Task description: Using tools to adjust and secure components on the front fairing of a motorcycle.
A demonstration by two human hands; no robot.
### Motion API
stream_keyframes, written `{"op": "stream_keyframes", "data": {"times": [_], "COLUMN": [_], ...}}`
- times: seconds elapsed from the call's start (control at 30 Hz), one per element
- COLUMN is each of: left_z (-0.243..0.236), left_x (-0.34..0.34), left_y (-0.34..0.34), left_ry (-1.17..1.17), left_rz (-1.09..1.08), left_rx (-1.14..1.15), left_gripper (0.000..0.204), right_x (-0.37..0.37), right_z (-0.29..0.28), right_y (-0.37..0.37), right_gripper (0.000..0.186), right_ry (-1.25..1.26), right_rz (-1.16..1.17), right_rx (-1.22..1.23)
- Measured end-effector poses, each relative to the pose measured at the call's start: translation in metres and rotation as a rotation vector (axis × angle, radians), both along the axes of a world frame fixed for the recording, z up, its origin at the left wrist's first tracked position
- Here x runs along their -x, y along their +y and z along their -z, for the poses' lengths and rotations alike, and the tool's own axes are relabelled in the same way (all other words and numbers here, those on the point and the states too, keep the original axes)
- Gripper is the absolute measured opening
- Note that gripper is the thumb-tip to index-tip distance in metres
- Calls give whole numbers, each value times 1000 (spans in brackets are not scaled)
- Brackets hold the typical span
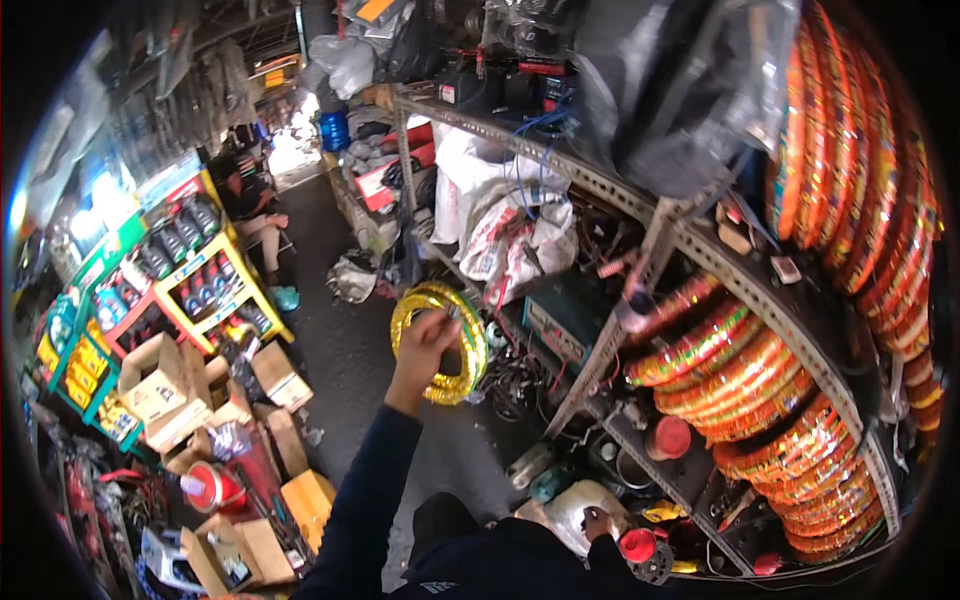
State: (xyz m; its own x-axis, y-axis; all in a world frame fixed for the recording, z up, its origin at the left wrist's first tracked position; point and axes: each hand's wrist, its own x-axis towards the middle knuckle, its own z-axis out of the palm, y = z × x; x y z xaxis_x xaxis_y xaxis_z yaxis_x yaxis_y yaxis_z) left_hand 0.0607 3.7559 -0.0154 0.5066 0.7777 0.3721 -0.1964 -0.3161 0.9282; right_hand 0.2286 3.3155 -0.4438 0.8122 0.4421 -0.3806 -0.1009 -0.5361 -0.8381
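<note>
My left hand (428,342) grips a shiny gold-yellow wrapped ring (470,360), like a coiled tyre, held out over the dark floor. My right hand (598,522) is low at the bottom right, by a pale sack (568,505) and a red-topped container (637,543); its fingers look curled, with what they hold too small to make out. Beside me on the right, stacks of shiny orange-red wrapped rings (760,455) lie on the metal shelving (758,280), and more (850,180) hang above.
Cardboard boxes (280,375), a red bucket (215,490) and coloured bottle racks (190,250) line the left. A person (245,205) sits farther along the aisle. White sacks (510,250), a teal metal case (555,330) and tangled dark cables (510,395) are on the right.
</note>
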Motion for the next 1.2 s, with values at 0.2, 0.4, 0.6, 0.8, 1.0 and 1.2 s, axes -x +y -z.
{"op": "stream_keyframes", "data": {"times": [0.2, 0.4, 0.6, 0.8, 1.0, 1.2], "left_z": [-142, -209, -224, -221, -211, -123], "left_x": [-217, -348, -405, -412, -365, -222], "left_y": [245, 373, 440, 448, 429, 243], "left_ry": [-19, 213, 760, 574, 87, 36], "left_rz": [-51, 141, 108, 175, 380, 1373], "left_rx": [-718, -1006, -1307, -1351, -908, 66], "left_gripper": [30, 29, 23, 13, 42, 41], "right_x": [-44, 15, 12, -24, -54, -53], "right_z": [34, 0, -171, -348, -456, -513], "right_y": [134, 233, 343, 438, 468, 454], "right_gripper": [16, 30, 26, 20, 24, 23], "right_ry": [-665, 62, -218, -144, -279, -247], "right_rz": [49, 510, 385, 371, 152, 201], "right_rx": [67, -85, 20, -607, -771, -921]}}
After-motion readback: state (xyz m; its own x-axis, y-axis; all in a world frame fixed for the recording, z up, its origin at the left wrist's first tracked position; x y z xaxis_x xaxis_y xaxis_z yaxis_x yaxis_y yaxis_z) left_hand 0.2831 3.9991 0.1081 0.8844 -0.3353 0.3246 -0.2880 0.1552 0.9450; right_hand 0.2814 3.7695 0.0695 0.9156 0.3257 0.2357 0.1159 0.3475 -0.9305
